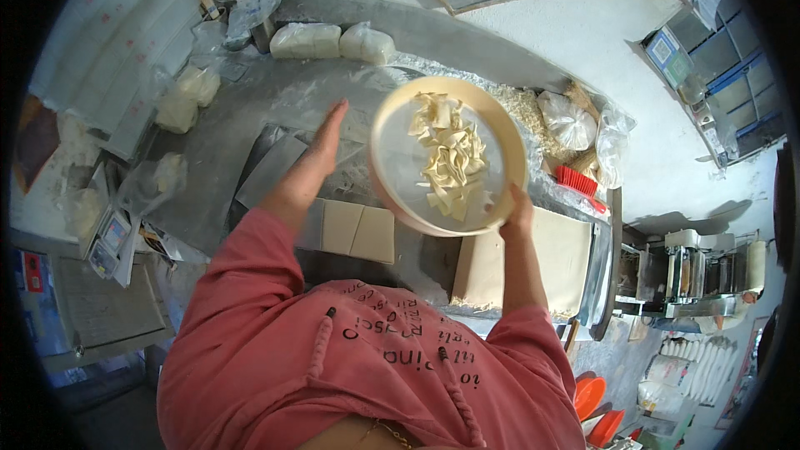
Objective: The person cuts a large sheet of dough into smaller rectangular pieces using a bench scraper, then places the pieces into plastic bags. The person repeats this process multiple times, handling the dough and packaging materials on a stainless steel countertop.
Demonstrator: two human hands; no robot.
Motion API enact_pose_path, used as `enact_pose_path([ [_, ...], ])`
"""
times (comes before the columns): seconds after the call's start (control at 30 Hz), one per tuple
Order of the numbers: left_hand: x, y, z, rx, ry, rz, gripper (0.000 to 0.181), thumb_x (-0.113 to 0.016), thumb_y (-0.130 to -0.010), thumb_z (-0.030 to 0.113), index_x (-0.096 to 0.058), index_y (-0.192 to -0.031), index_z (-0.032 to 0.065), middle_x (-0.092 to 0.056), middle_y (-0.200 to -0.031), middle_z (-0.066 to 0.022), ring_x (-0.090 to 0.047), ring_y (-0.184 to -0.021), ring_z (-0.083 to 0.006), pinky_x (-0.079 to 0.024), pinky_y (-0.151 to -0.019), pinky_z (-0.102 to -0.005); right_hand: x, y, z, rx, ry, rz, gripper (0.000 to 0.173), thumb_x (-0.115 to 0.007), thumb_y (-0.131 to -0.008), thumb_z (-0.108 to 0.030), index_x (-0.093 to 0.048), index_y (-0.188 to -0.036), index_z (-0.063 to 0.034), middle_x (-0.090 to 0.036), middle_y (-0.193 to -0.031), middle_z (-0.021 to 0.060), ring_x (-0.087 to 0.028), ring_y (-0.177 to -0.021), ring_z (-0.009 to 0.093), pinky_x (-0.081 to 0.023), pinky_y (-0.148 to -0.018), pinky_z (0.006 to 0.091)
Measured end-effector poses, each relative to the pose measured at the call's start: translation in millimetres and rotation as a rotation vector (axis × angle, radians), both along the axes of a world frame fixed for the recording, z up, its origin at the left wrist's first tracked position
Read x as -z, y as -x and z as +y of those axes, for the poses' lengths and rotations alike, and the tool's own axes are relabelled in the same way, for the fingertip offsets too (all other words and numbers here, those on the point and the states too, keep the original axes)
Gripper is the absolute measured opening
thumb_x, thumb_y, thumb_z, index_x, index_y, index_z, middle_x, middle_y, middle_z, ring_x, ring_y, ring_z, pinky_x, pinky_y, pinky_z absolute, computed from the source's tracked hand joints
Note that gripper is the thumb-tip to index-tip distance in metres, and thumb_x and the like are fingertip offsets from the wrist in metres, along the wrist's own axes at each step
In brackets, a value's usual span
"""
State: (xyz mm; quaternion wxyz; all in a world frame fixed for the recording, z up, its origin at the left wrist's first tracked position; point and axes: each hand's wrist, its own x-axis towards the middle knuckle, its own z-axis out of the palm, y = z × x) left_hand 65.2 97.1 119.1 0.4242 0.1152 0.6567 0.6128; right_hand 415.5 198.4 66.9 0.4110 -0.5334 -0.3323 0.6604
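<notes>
My right hand [517, 215] grips the near-right rim of a round sieve [514, 137] with a pale hoop and fine mesh. The sieve is held up over the worktop, and a loose heap of wide dough strips [451, 156] lies in it. To the left of the sieve, my left hand [330, 137] is raised edge-on, flat and with nothing in it. Below it, cut pieces of dough sheet [358, 231] lie near the worktop's front edge. A larger dough sheet [550, 256] lies at the right, partly hidden by my right forearm.
Bagged white blocks [306, 41] stand along the back of the grey worktop [212, 169]. A red brush [576, 181], a tied plastic bag [565, 120] and a heap of crumbs [525, 109] lie at the right. A roller machine [694, 269] stands beyond the right edge.
</notes>
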Motion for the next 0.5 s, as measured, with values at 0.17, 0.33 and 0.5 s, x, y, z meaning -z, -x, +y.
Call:
enact_pose_path([
  [0.17,-35.5,-30.4,8.2,0.239,-0.207,1.253,0.051,-0.063,-0.076,0.03,-0.046,-0.12,0.01,-0.045,-0.123,-0.0136,-0.043,-0.115,-0.0341,-0.037,-0.093,-0.0436,3.6,-4.0,-1.8,-0.007,0.068,0.19,0.047,-0.049,-0.086,-0.038,-0.038,-0.123,-0.0107,-0.056,-0.103,0.0116,-0.062,-0.077,0.026,-0.051,-0.043,0.0352],
  [0.33,-39.0,-87.5,23.5,1.133,0.227,1.631,0.065,-0.063,-0.073,0.039,-0.039,-0.132,0.027,-0.024,-0.142,-0.0108,-0.02,-0.131,-0.0355,-0.024,-0.098,-0.0605,-33.6,69.1,-60.9,-0.179,-0.012,0.142,0.038,-0.048,-0.09,-0.025,-0.042,-0.124,-0.0103,-0.056,-0.103,0.01,-0.06,-0.082,0.021,-0.054,-0.057,0.0339],
  [0.5,5.3,-114.5,-6.2,1.114,0.188,1.539,0.061,-0.068,-0.066,0.03,-0.047,-0.123,0.0234,-0.029,-0.136,-0.014,-0.029,-0.124,-0.0346,-0.03,-0.097,-0.0529,-19.8,62.2,-64.3,-0.227,-0.051,0.17,0.035,-0.046,-0.091,-0.022,-0.043,-0.123,-0.0085,-0.055,-0.103,0.0097,-0.058,-0.082,0.019,-0.052,-0.063,0.0311],
])
